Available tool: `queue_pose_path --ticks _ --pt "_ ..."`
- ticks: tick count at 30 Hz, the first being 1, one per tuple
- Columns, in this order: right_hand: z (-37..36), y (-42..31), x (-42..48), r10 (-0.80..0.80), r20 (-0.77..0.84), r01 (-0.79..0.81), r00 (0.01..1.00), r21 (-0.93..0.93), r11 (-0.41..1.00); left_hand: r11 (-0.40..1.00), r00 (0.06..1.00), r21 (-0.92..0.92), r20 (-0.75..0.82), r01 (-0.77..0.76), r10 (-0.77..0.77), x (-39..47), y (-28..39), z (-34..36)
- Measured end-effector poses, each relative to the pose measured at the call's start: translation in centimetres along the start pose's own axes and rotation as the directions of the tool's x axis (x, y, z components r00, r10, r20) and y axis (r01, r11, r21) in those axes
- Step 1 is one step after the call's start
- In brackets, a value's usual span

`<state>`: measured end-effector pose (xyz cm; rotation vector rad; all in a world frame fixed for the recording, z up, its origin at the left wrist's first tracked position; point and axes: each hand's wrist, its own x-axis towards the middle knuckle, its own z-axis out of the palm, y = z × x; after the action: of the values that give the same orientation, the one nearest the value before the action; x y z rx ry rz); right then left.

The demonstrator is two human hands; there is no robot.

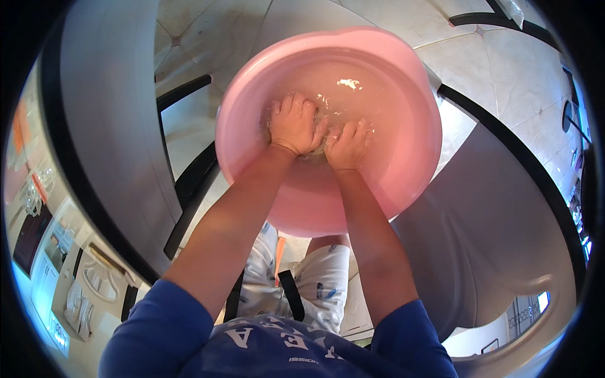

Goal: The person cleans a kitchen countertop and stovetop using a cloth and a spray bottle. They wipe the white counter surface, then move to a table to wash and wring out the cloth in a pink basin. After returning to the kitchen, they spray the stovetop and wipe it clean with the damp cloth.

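Observation:
A round pink plastic basin stands in front of me, with cloudy water inside. Both hands reach down into it, and the water around the fingers ripples and splashes. My left hand is palm down, its fingertips at or under the surface. Close beside it, my right hand also points palm down, lower in the picture. The two thumbs nearly meet over a patch of disturbed, pale water. Whether anything lies beneath the palms is hidden by the hands and the murky water.
A grey chair with dark edging rises on the left. Another grey chair with a cut-out handle curves along the right. Pale floor tiles show beyond the basin. My legs in printed white shorts are below its near rim.

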<state>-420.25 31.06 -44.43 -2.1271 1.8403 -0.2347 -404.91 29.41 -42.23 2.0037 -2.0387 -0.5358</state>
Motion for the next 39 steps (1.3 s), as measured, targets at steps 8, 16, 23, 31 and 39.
queue_pose_path --ticks 8,16,23,31,39 --pt "-4.6 0.1 5.2 0.146 0.182 -0.17 0.972 0.128 0.977 0.953 0.834 -0.039 0.495 0.301 -0.243 4.1 0.4 -4.4" --pt "-10.4 3.3 2.9 -0.119 0.413 0.064 0.903 0.146 0.987 0.978 0.913 0.165 0.406 -0.127 0.05 1.0 -0.7 -8.3" --pt "-4.3 -2.0 2.6 -0.036 0.043 0.033 0.998 0.059 0.998 0.964 0.939 0.026 0.22 0.264 -0.263 0.9 1.0 -1.2" --pt "-1.7 1.6 3.7 0.067 0.265 -0.072 0.962 0.009 0.997 0.975 0.986 0.151 -0.002 0.163 -0.165 1.6 3.9 2.0" --pt "-11.3 -2.7 1.9 0.332 0.092 -0.339 0.939 0.423 0.84 0.865 0.819 0.109 0.283 0.49 -0.5 2.3 3.1 -3.8"
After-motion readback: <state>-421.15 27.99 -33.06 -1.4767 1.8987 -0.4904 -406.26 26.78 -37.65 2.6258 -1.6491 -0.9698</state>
